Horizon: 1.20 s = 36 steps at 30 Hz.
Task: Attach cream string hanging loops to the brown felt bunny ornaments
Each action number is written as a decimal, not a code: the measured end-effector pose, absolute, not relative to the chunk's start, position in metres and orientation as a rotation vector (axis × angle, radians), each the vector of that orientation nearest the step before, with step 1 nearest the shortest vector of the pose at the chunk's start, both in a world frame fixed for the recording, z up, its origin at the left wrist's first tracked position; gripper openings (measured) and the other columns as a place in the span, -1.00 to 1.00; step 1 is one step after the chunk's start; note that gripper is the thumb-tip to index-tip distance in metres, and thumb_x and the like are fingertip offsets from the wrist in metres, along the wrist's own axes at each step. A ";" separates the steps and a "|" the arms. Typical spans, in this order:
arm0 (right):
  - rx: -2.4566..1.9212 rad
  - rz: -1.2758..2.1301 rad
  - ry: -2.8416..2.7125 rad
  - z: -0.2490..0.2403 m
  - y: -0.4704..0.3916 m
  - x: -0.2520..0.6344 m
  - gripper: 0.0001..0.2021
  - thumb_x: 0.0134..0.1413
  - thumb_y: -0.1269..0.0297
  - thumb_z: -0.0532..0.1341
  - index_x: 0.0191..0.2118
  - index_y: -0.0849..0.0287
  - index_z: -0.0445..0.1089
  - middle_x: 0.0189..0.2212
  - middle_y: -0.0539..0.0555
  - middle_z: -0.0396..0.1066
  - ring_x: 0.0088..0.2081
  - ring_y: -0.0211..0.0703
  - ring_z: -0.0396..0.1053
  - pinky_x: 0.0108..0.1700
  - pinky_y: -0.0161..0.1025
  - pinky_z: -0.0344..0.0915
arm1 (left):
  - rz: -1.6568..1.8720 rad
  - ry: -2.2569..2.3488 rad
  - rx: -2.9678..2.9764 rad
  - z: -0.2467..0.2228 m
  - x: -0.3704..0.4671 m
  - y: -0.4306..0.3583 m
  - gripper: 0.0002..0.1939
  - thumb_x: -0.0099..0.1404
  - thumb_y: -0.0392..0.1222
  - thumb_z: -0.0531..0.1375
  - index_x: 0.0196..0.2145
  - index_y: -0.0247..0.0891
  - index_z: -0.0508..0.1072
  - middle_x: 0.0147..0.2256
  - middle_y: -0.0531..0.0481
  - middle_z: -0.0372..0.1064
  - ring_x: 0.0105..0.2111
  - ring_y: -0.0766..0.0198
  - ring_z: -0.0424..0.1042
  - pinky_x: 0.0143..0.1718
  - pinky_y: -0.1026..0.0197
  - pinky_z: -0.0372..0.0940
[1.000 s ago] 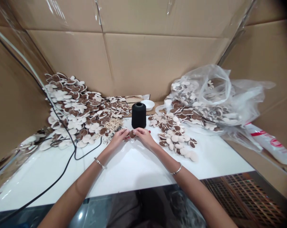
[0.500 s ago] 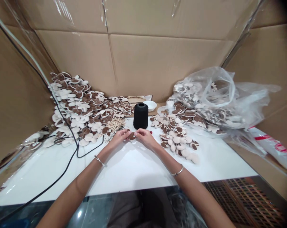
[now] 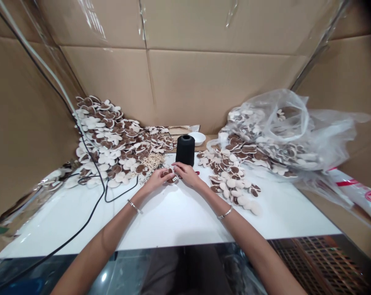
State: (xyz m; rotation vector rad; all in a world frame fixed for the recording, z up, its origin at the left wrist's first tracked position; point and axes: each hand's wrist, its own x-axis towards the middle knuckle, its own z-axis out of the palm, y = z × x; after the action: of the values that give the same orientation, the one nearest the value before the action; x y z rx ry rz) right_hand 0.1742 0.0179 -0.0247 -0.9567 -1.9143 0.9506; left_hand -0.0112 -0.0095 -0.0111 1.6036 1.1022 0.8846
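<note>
Over the white table, my left hand is closed on a small brown plush piece with a white tag on its face. The fingers of my right hand are pinched together at the upper edge of the same piece. Any thread or small part between those fingertips is too small to make out. Right behind my hands stands a black cone of thread. Just left of them lies a heap of beige string loops. A small red object shows partly beside my right hand.
Brown and white plush pieces form a large pile at the left and a smaller pile at the right. A clear plastic bag holds more. Behind the cone is a white bowl. A black cable crosses the table's left side.
The plush piece has turned, and more of its brown face and tag now show. My right fingers have shifted from its side to its upper edge. The whole view has swung slightly left.
</note>
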 end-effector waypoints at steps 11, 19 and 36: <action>-1.068 0.659 -2.078 -0.034 0.030 0.165 -0.73 0.19 0.15 0.10 -0.47 0.16 0.29 -0.54 -0.04 0.26 -0.48 -0.24 0.19 -0.41 -0.33 0.02 | 0.908 1.011 1.584 -0.025 -0.030 -0.006 -0.65 0.18 0.06 0.27 -0.27 -0.30 0.48 -0.35 -0.09 0.48 -0.34 0.18 0.48 -0.31 0.21 0.29; -1.032 0.606 -2.088 -0.032 0.033 0.171 -0.70 0.18 0.19 0.10 -0.55 0.17 0.20 -0.59 -0.05 0.17 -0.50 -0.26 0.12 -0.43 -0.30 -0.03 | 0.883 1.039 1.595 -0.023 -0.032 -0.009 -0.67 0.20 0.05 0.25 -0.29 -0.31 0.46 -0.36 -0.08 0.48 -0.33 0.19 0.49 -0.27 0.19 0.31; -0.832 1.371 -1.614 -0.018 0.004 0.160 -0.67 0.08 -0.02 0.22 -0.39 0.19 0.31 -0.47 -0.02 0.35 -0.45 -0.23 0.33 -0.38 -0.29 0.23 | 0.929 0.914 1.311 -0.009 -0.039 -0.012 -0.57 0.11 -0.08 0.36 -0.10 -0.28 0.43 -0.16 -0.13 0.48 -0.18 0.17 0.49 -0.19 0.22 0.31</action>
State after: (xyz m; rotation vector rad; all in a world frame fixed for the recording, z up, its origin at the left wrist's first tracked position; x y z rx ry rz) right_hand 0.1601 0.0039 -0.0181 -0.8316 -1.6143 1.3708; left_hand -0.0394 -0.0120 -0.0089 1.3107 0.9140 0.9288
